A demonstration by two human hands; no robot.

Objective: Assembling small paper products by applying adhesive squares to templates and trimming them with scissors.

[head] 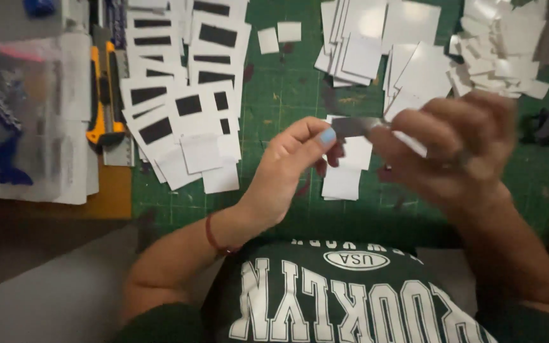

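Note:
My left hand (290,168) and my right hand (449,149) are raised over a green cutting mat (287,89). Between them they pinch a small dark strip (356,126), the left thumb and fingers at its left end, the right fingers at its right end. The right hand is blurred, and a thin white piece (409,143) shows under its fingers. Two small white paper pieces (347,168) lie on the mat right below the hands.
White cards with black rectangles (185,95) are fanned out at the left of the mat. Stacks of blank white cards (382,47) and a heap of white scraps (500,60) lie at the back right. An orange utility knife (104,89) and a plastic bag (14,114) sit far left.

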